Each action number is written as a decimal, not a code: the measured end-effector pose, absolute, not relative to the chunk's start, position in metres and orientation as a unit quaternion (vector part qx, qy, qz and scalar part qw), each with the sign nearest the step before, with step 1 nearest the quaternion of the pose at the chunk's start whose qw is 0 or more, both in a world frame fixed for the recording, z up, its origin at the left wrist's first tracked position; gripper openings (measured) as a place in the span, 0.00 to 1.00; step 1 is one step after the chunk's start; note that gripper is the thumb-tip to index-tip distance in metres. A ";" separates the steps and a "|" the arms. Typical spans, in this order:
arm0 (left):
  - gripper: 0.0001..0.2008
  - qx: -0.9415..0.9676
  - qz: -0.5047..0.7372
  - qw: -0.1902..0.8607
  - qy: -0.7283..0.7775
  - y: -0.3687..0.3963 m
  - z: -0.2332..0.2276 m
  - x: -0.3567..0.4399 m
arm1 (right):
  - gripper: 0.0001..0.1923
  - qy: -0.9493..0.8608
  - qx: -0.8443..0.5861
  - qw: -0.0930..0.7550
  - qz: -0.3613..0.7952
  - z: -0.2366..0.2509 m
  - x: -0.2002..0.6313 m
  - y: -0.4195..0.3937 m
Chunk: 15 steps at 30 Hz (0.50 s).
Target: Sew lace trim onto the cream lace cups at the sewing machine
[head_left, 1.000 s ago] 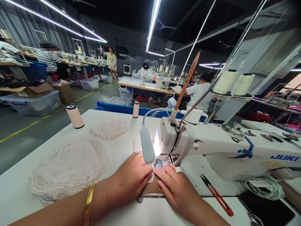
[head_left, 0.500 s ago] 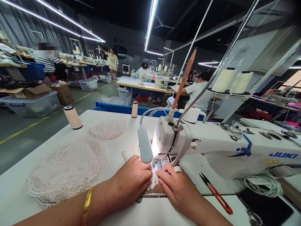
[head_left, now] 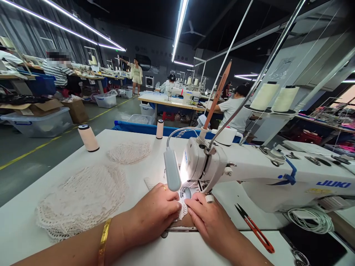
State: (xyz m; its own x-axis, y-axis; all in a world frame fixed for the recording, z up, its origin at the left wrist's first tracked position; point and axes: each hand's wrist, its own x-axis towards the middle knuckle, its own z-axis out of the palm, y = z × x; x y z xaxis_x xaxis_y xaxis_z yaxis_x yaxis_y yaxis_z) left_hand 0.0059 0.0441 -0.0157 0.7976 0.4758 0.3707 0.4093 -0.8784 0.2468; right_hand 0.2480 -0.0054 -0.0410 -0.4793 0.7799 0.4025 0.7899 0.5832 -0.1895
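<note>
A small piece of white eyelet lace lies under the needle area of a white sewing machine. My left hand is closed on the left edge of the lace, fingers curled. From the right, my right hand pinches the other edge between thumb and fingertips, close to the presser foot. A grey lamp on a bent neck hangs just above my left hand and lights the needle area. Part of the lace is hidden beneath my fingers.
Left on the white table are a large lace stack and a smaller one. Two peach thread cones stand behind. Orange-handled thread snips lie at right, near coiled white cable. Other people sit at machines beyond.
The view has shifted slightly, moving the table things a little to the right. Both hands keep their hold on the lace, which has hardly moved.
</note>
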 end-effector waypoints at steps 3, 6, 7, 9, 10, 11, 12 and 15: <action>0.10 0.945 0.218 0.091 0.225 0.043 -0.016 0.005 | 0.14 -0.865 -0.446 0.229 -0.007 -0.041 0.249 -0.008; 0.09 0.943 0.225 0.096 0.226 0.043 -0.018 0.006 | 0.15 -0.874 -0.431 0.224 0.001 -0.043 0.250 -0.011; 0.09 0.942 0.228 0.094 0.227 0.042 -0.019 0.007 | 0.15 -0.874 -0.431 0.223 0.001 -0.043 0.250 -0.011; 0.10 0.942 0.234 0.083 0.227 0.042 -0.020 0.009 | 0.15 -0.872 -0.435 0.222 0.001 -0.045 0.251 -0.011; 0.11 0.942 0.237 0.077 0.226 0.042 -0.021 0.009 | 0.15 -0.871 -0.437 0.223 -0.002 -0.046 0.251 -0.011; 0.12 0.942 0.240 0.073 0.223 0.042 -0.021 0.009 | 0.16 -0.870 -0.439 0.225 -0.005 -0.046 0.251 -0.010; 0.12 0.943 0.243 0.072 0.217 0.041 -0.022 0.009 | 0.16 -0.869 -0.440 0.228 -0.010 -0.047 0.251 -0.010; 0.13 0.947 0.243 0.079 0.193 0.040 -0.023 0.007 | 0.18 -0.866 -0.441 0.235 -0.020 -0.047 0.250 -0.009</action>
State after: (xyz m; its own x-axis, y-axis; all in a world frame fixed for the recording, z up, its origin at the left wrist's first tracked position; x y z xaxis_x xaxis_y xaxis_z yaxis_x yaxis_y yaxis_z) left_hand 0.0072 0.0402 -0.0227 0.8067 0.4046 0.4307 0.3276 -0.9128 0.2438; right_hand 0.2505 -0.0091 -0.0466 -0.5016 0.7541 0.4239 0.7727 0.6109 -0.1724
